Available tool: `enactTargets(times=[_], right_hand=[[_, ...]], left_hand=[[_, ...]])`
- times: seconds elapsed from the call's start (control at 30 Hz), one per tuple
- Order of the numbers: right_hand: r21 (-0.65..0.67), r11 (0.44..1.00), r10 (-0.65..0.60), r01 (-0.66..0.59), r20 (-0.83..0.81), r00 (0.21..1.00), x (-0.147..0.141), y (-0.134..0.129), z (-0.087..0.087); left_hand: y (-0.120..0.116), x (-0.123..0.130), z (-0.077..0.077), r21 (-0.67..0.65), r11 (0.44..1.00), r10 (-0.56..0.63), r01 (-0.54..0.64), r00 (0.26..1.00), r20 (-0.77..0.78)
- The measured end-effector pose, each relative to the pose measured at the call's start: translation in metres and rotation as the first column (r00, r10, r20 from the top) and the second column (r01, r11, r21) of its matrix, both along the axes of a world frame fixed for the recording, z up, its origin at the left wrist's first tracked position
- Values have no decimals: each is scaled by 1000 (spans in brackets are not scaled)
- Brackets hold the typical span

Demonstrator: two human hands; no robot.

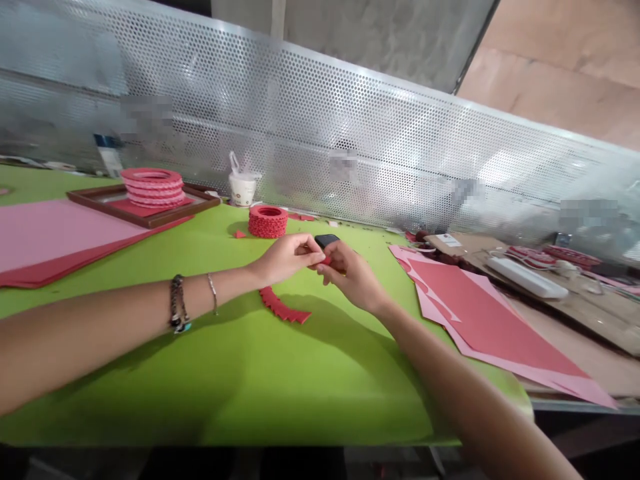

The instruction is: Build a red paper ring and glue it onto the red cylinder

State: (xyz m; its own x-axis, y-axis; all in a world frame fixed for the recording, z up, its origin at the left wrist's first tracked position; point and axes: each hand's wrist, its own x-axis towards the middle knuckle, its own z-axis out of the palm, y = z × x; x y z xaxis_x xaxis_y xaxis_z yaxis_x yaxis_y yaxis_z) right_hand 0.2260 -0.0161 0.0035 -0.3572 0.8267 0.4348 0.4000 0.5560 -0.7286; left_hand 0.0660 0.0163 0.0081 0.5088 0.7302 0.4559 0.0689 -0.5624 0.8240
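Note:
Over the green tabletop [320,373], my left hand [286,259] and my right hand [353,275] meet fingertip to fingertip. Both are closed in a pinch on a small red paper piece [325,261], mostly hidden by the fingers. A curved strip of overlapping red folded pieces [283,309] lies on the table just below my hands, its upper end hidden behind my left hand. Beyond my fingers is a small black object [327,239], partly covered. A short stack of red rings with jagged edges [268,223] stands farther back, near a loose red scrap [239,234].
At left, pink and red rings [153,188] are stacked on a brown-rimmed tray [85,195], beside pink sheets [65,227]. A white cup [243,189] stands by the perforated metal screen [310,127]. Red and pink sheets [495,320] and a white power strip [526,277] lie right.

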Motion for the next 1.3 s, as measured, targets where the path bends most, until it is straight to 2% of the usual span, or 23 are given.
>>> enactTargets(times=[0.1, 0.17, 0.23, 0.3, 0.4, 0.47, 0.53, 0.6, 0.67, 0.73, 0.83, 0.9, 1.03, 1.17, 1.3], right_hand=[[-66, 996, 57, -61, -55, 997, -3, -4, -1], [-70, 993, 98, -99, -28, 995, -3, -6, -1], [-58, 989, 139, -137, 41, 989, -3, -8, -1], [-46, 985, 170, -166, 101, 980, -2, -10, 0], [7, 981, 193, -195, 130, 973, -1, -13, 5], [94, 978, 169, -185, 153, 974, 0, -16, 9], [171, 974, 117, -147, 175, 978, 1, -19, 12], [201, 973, 81, -115, 172, 982, 2, -21, 15], [207, 972, 84, -115, 152, 985, 3, -22, 17], [226, 968, 76, -107, 140, 987, 3, -23, 18], [253, 967, 14, -41, 107, 994, 3, -24, 18], [299, 954, -24, -6, 94, 995, 2, -25, 19], [420, 907, -38, -13, 113, 993, 2, -26, 23], [361, 932, 22, -29, 22, 1000, 1, -27, 25], [314, 945, 91, -89, 11, 996, -2, -31, 23]], left_hand=[[-5, -5, -7, 31, 999, 6, -8, 999, 49], [-5, -12, -9, 180, 983, 35, -34, 999, -2], [-7, -20, -9, 391, 920, 72, -23, 991, -112], [-9, -26, -6, 556, 830, 99, 38, 972, -215], [-12, -30, -1, 676, 731, 111, 94, 961, -255], [-14, -32, 2, 711, 698, 148, 88, 953, -263], [-15, -34, 3, 701, 707, 207, 97, 919, -336], [-17, -35, 3, 643, 744, 216, 182, 845, -489], [-19, -37, 2, 533, 787, 159, 310, 733, -662], [-22, -37, 2, 414, 821, 86, 393, 632, -770], [-25, -36, 4, 284, 868, 2, 408, 568, -823], [-25, -35, 5, 253, 877, -30, 409, 572, -820], [-23, -34, 3, 274, 871, -75, 408, 660, -748], [-22, -36, 4, 249, 894, -111, 372, 724, -680], [-28, -37, 10, 288, 888, -139, 359, 805, -577]])
